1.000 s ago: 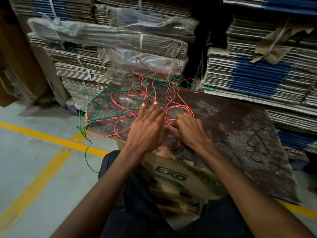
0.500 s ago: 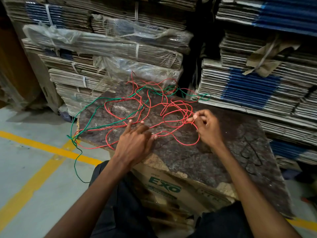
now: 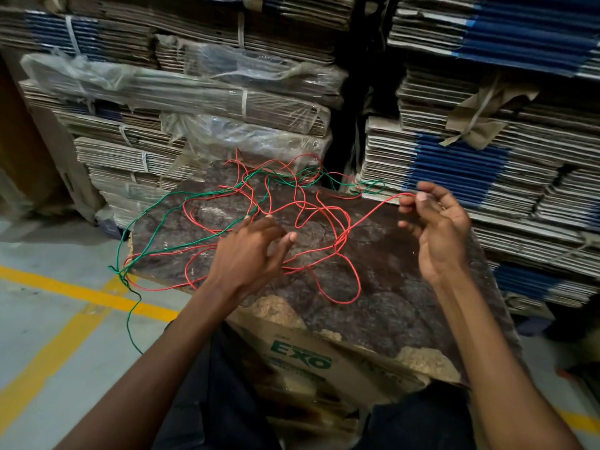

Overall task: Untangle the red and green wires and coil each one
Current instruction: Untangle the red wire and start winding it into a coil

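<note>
A red wire (image 3: 349, 222) lies in loose loops across a dark, worn board (image 3: 383, 287), tangled with a green wire (image 3: 181, 219). The green wire runs along the board's far edge and hangs over its left corner toward the floor. My right hand (image 3: 435, 228) is raised at the right, pinching one strand of the red wire between thumb and fingers, and that strand is drawn taut from the tangle. My left hand (image 3: 250, 251) rests over the middle of the tangle with fingers spread, pressing on the red loops.
The board sits on a torn cardboard box (image 3: 302, 355) printed EXO, against my knees. Tall stacks of flattened cartons (image 3: 487, 157) stand close behind, some wrapped in plastic (image 3: 181, 89). Grey floor with yellow lines (image 3: 65, 290) lies to the left.
My right hand has lifted up and to the right with a red strand, pulling it taut out of the tangle. My left hand stayed on the loops, fingers spread wider.
</note>
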The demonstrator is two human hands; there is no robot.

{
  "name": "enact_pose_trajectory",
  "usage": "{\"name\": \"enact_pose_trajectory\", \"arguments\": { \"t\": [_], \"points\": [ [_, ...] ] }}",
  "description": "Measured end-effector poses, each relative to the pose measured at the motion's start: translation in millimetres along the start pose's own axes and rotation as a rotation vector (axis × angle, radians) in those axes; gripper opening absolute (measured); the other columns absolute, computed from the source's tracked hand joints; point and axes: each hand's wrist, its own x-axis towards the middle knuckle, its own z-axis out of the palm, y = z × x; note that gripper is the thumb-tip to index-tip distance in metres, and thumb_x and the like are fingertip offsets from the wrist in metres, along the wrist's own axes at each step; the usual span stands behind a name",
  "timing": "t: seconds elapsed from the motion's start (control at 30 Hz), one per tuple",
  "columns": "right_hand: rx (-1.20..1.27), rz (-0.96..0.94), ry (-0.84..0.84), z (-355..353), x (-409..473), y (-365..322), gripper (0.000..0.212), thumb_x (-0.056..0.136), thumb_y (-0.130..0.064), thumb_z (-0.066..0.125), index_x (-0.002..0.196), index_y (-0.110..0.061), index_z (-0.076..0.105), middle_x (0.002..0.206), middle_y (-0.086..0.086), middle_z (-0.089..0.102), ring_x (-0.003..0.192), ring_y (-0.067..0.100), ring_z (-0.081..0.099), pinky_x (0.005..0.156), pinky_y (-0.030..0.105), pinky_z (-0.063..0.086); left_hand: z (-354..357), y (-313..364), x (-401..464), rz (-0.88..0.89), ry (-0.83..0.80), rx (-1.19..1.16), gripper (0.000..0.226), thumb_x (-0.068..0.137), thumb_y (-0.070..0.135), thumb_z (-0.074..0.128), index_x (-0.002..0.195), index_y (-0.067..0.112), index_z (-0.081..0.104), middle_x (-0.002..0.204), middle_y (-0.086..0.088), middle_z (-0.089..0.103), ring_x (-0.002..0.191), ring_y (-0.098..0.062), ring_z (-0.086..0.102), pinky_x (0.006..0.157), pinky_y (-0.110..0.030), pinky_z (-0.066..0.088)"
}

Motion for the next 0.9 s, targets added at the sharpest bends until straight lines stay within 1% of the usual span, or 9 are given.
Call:
{"name": "enact_pose_trajectory", "arguments": {
  "t": [0.1, 0.3, 0.43, 0.53, 0.63, 0.7, 0.8, 0.83, 0.9],
  "points": [
    [0.085, 0.023, -0.047, -4.5, -1.2, -6.1, 0.015, 0.096, -0.010, 0.053, 0.104, -0.019, 0.061, 0.086, 0.001, 0.070, 0.075, 0.011, 0.064, 0.058, 0.022, 0.052, 1.9, 9.5, 11.6, 0.036, -0.008, 0.018, 0.038, 0.095, 0.054, 0.040, 0.097, 0.028, 0.068, 0.105, 0.012, 0.066, 0.099, -0.024, 0.062, 0.063, -0.034, 0.051],
    [0.149, 0.044, -0.169, -13.3, -5.2, -14.3, 0.019, 0.095, -0.006, 0.048, 0.103, -0.018, 0.061, 0.084, 0.001, 0.068, 0.082, 0.011, 0.064, 0.062, 0.025, 0.054, 17.8, 44.3, 26.2, 0.072, -0.172, -0.173, 0.043, 0.088, 0.060, 0.047, 0.115, 0.032, 0.065, 0.121, 0.006, 0.067, 0.116, -0.023, 0.061, 0.079, -0.040, 0.054],
    [0.254, 0.054, -0.193, -29.5, -1.9, -20.6, 0.023, 0.096, -0.004, 0.043, 0.103, -0.019, 0.060, 0.081, -0.001, 0.067, 0.082, 0.011, 0.064, 0.066, 0.027, 0.054, 31.1, 55.8, 27.0, -0.003, -0.371, -0.094, 0.034, 0.090, 0.050, 0.057, 0.119, 0.032, 0.061, 0.124, 0.000, 0.064, 0.114, -0.029, 0.060, 0.081, -0.038, 0.051],
    [-0.141, 0.102, -0.196, -42.2, 1.7, -15.1, 0.022, 0.095, -0.001, 0.048, 0.098, -0.014, 0.064, 0.072, -0.001, 0.069, 0.069, 0.010, 0.063, 0.064, 0.027, 0.052, 43.6, 51.5, 22.9, -0.058, -0.470, 0.050, 0.037, 0.091, 0.046, 0.055, 0.120, 0.023, 0.057, 0.127, -0.007, 0.061, 0.114, -0.035, 0.059, 0.086, -0.042, 0.050],
    [-0.611, 0.263, -0.389, -52.9, 1.2, 3.8, 0.023, 0.091, 0.005, 0.051, 0.091, -0.009, 0.070, 0.067, 0.007, 0.070, 0.055, 0.007, 0.058, 0.056, 0.024, 0.042, 52.6, 43.7, 17.7, -0.065, -0.460, 0.095, 0.030, 0.091, 0.043, 0.053, 0.109, 0.020, 0.059, 0.120, -0.007, 0.063, 0.110, -0.034, 0.061, 0.084, -0.040, 0.049],
    [-0.758, 0.452, -0.578, -55.7, -0.3, 16.7, 0.020, 0.090, 0.004, 0.055, 0.097, -0.004, 0.071, 0.079, 0.017, 0.073, 0.060, 0.005, 0.062, 0.056, 0.020, 0.042, 55.4, 38.9, 15.5, -0.074, -0.436, 0.066, 0.026, 0.090, 0.041, 0.054, 0.106, 0.021, 0.061, 0.117, -0.005, 0.064, 0.108, -0.032, 0.062, 0.082, -0.039, 0.050],
    [-0.894, 0.603, -0.755, -50.3, -1.4, 31.1, 0.021, 0.083, -0.013, 0.070, 0.104, -0.011, 0.071, 0.088, 0.006, 0.075, 0.072, 0.012, 0.059, 0.056, 0.024, 0.036, 54.6, 34.5, 14.2, -0.076, -0.398, 0.044, 0.023, 0.088, 0.033, 0.056, 0.107, 0.023, 0.065, 0.114, -0.003, 0.064, 0.107, -0.031, 0.062, 0.080, -0.039, 0.051],
    [-0.918, 0.601, -0.737, -45.0, -0.6, 35.6, 0.021, 0.083, -0.019, 0.072, 0.104, -0.014, 0.070, 0.087, 0.003, 0.075, 0.073, 0.011, 0.058, 0.056, 0.023, 0.035, 53.9, 33.2, 13.3, -0.072, -0.375, 0.040, 0.022, 0.089, 0.032, 0.056, 0.107, 0.023, 0.066, 0.112, -0.003, 0.064, 0.105, -0.032, 0.062, 0.079, -0.039, 0.051],
    [-0.925, 0.559, -0.583, -30.1, -0.6, 43.8, 0.012, 0.091, -0.023, 0.066, 0.102, -0.018, 0.067, 0.084, 0.000, 0.072, 0.069, 0.008, 0.057, 0.055, 0.020, 0.036, 52.2, 30.2, 11.8, -0.054, -0.313, 0.021, 0.020, 0.090, 0.030, 0.056, 0.104, 0.022, 0.067, 0.108, -0.003, 0.064, 0.102, -0.033, 0.062, 0.074, -0.040, 0.050]
  ]
}}
